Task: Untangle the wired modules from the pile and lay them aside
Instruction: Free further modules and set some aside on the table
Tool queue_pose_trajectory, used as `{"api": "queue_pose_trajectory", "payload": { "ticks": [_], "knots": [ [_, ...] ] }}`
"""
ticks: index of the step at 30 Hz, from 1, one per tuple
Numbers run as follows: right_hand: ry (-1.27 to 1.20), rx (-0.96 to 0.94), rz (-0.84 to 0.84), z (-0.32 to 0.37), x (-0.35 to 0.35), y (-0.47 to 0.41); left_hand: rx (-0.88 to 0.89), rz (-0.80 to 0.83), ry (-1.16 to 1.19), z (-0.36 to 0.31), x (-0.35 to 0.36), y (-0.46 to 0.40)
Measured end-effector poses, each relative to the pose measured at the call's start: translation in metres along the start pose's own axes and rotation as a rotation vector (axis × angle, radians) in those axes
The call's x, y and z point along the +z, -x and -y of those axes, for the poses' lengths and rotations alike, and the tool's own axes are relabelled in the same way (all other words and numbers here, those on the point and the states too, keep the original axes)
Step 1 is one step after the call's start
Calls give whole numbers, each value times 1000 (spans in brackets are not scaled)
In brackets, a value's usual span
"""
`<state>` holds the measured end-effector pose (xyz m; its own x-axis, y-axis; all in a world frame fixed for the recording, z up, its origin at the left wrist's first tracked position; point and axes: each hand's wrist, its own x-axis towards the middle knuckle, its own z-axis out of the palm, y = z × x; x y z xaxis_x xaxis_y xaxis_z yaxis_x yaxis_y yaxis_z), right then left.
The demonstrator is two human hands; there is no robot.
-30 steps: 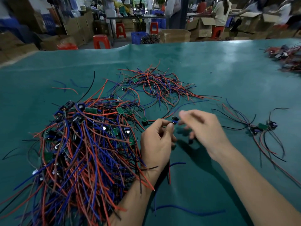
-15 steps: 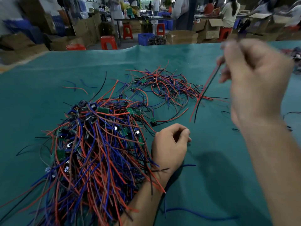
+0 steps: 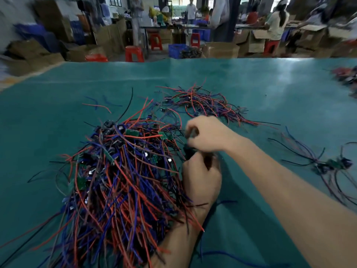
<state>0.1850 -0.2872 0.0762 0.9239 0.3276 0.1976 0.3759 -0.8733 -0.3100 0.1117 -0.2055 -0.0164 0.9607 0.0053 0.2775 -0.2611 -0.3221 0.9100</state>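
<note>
On the left of the green tabletop (image 3: 48, 122) a big pile of wired modules (image 3: 119, 171) is heaped, red, blue and black wires all mixed up. At the pile's right edge the left hand (image 3: 201, 180) is curled, and something dark seems to be held in its grip, though this cannot be told for sure. Just above it the right hand (image 3: 208, 132) is bent, its grip narrow on what looks like the same dark bit. A smaller bunch (image 3: 202, 105) is seen farther back. Far right, the freed modules (image 3: 332, 165) are laid aside. If the piece is pulled hard, other wires could be dragged along, or a wire could be torn off.
</note>
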Motion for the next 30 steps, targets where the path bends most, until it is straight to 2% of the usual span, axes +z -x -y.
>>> {"api": "queue_pose_trajectory", "payload": {
  "ticks": [1,3,7,13,21,24,28,29,30],
  "knots": [
    [-26,254,133,11,5,26,-17,-8,-20,1,-1,-1],
    [-87,252,188,-5,21,33,-1,1,-101,0,-2,0],
    [-54,265,150,-15,19,10,25,-21,-198,-4,-2,1],
    [-15,319,89,-27,22,19,63,-36,-144,-7,-2,3],
    [-19,534,78,-53,8,59,41,-7,-78,-1,1,2],
    [-61,521,3,-45,14,59,44,-56,-93,1,1,1],
    [-49,466,7,-44,15,56,35,-30,-47,1,1,2],
    [-109,476,-15,-44,12,58,42,-26,-28,1,2,2],
    [-272,500,-51,-42,7,61,47,-28,-4,2,2,2]
  ]
}}
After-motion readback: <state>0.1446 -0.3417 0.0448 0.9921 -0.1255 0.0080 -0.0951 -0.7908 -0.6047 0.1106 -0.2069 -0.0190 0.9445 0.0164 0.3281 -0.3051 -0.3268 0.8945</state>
